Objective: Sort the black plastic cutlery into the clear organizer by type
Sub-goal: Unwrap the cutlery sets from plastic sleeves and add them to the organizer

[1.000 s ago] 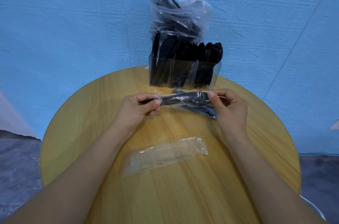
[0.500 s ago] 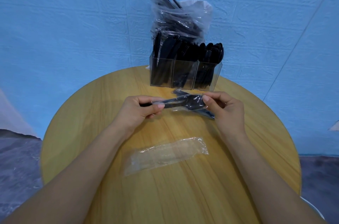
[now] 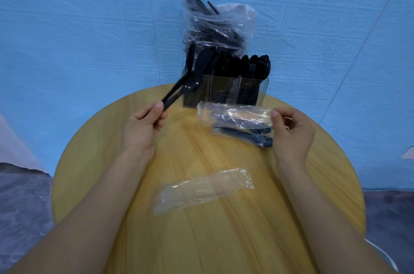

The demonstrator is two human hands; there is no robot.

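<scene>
Black plastic cutlery (image 3: 179, 92), more than one piece but motion-blurred so type unclear, sits in the left hand (image 3: 141, 128). Thumb and fingers pinch the handle ends; long axis runs diagonally, business ends pointing up and right toward the left compartment of the clear organizer (image 3: 224, 92), overlapping its front in view. Can't tell if they touch it.

Right hand (image 3: 293, 132) pinches one end of a clear wrapper (image 3: 235, 116) between thumb and forefinger, other fingers loosely curled. Wrapper stretches leftward, roughly horizontal, just in front of the organizer. Just under it lies a wrapped cutlery pack (image 3: 244, 135), dark pieces inside, long axis left-right with a slight tilt, wider end at the right near the right hand.

Organizer stands at the far edge of the round wooden table (image 3: 224, 240), three compartments side by side, all holding upright black cutlery: what look like knives left, spoons right, middle too dark to tell. Behind it, a clear bag (image 3: 219, 27) of more black cutlery leans against the blue wall (image 3: 89, 27), handles sticking out the top left.

Nearer the person, an empty wrapper (image 3: 201, 190) lies flat mid-table, long axis tilted, right end farther away.
</scene>
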